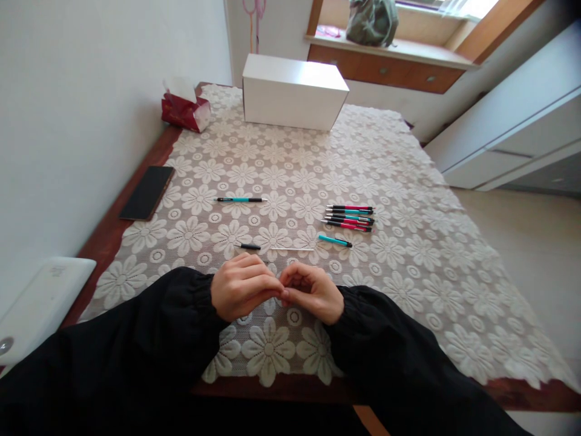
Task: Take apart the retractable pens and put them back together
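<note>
The thin white rod (292,249) lay near the middle of the frame, just beyond the hands; it looked very light and liable to flex or roll, best pinched at mid-length. To its left, the short black piece (250,246) seemed stiff and light, to be taken by its thicker body, clear of the narrow tip. To its right, the teal barrel (334,241) appeared rigid and perhaps slippery, suiting a hold around its middle. At lower centre, the left hand (247,286) and right hand (315,293) met with their fingers pressed together at the tips; whether they pinched something small, I could not tell. Farther up lay a teal-and-black pen (240,200), the grouped pens (348,218) right of centre, and a white box (293,103) on the bench (517,395).
</note>
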Demonstrator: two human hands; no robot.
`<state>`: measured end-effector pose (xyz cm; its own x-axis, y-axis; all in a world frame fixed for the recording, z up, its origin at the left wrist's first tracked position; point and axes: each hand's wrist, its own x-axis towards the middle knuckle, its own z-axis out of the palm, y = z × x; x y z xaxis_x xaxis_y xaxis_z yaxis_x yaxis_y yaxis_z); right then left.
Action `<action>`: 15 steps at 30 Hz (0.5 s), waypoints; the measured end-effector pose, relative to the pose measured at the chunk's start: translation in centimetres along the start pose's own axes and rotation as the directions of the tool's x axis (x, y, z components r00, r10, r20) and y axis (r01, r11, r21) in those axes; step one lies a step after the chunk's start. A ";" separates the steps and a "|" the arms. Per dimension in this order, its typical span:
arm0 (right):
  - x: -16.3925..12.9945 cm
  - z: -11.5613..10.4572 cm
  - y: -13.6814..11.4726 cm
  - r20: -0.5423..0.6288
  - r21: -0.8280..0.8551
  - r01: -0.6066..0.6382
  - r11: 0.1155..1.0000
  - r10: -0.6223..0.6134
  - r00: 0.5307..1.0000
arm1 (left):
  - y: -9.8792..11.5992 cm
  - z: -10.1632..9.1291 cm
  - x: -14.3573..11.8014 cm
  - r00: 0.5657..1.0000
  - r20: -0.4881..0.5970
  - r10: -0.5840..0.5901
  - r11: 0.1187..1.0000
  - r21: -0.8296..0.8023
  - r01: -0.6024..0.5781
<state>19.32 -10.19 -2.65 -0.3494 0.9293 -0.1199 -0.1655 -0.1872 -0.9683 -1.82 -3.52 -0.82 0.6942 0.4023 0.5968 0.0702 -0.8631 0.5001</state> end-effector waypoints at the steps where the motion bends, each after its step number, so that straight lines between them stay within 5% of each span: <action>1: 0.0 0.0 0.0 0.012 -0.005 -0.003 1.000 0.003 1.000 | -0.1 0.1 -0.1 1.000 0.008 -0.007 1.000 -0.007 0.007; 15: -0.3 -0.1 -0.1 0.102 -0.107 0.135 0.985 -0.124 0.987 | -1.1 0.8 -0.9 0.991 0.065 -0.116 0.993 0.002 0.116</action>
<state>19.53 -10.40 -2.55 -0.4186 0.9078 0.0239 -0.1111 -0.0250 -0.9935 -1.95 -3.18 -2.39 0.7262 0.4793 0.4929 0.1518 -0.8110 0.5650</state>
